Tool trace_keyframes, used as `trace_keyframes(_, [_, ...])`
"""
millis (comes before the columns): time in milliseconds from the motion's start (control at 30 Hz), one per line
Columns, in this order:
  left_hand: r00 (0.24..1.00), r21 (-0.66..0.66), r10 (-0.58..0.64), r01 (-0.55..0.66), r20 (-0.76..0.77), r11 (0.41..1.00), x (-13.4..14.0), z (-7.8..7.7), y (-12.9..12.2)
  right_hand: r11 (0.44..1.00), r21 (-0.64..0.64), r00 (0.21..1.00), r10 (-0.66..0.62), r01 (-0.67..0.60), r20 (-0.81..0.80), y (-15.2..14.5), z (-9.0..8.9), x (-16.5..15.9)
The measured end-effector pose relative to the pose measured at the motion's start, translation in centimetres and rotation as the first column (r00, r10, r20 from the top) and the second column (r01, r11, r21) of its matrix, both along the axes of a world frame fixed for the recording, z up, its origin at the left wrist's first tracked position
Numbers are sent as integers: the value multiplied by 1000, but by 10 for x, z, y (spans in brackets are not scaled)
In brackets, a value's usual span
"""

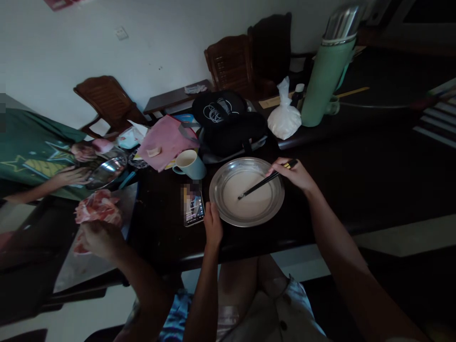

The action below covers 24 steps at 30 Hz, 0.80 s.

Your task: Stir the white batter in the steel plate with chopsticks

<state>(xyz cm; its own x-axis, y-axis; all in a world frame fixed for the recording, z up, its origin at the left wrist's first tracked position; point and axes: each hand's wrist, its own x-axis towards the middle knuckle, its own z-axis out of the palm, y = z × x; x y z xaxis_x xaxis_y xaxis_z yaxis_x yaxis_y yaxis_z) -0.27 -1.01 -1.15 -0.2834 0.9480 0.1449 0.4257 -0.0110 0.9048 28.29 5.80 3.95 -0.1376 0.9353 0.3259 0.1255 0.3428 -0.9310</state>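
A wide metal bowl (277, 206) stands on the dark table with a pale, milky liquid (233, 190) in it. My left hand (213, 225) grips the bowl's near left rim. Over the right side of the bowl, my right hand (294, 175) is closed around black chopsticks (261, 183). Their tips dip into the liquid, left of the bowl's middle. Just left of my left hand lies a phone (194, 204) with its screen lit. A light blue mug (190, 165) sits behind the phone.
At the left, a co-worker's hand (101, 240) touches raw meat (99, 207) on a board (67, 275). Another person in green holds a metal bowl (107, 172). Behind my bowl are a black bag (231, 133), a tied bag of white powder (284, 121) and a tall green thermos (326, 80).
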Motion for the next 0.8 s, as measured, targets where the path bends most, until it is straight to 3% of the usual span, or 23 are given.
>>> trace_keyframes(200, [1000,-5,0,0,-7,1000,0,1,0,981,-27,978,-192,190,-84,1,0,8])
trace_keyframes(400, [1000,9,-17,17,2,1000,0,0,0,998,-58,999,4,-6,-36,-1,-1,2])
trace_keyframes(533, [1000,4,-13,13,4,1000,0,1,0,994,20,995,-103,103,1,1,2,2])
trace_keyframes(633, [1000,21,-20,19,5,1000,1,3,0,981,-22,978,-195,194,-70,1,2,7])
trace_keyframes(800, [1000,24,-11,11,-6,1000,0,0,0,997,-67,998,-35,32,-44,-1,0,4])
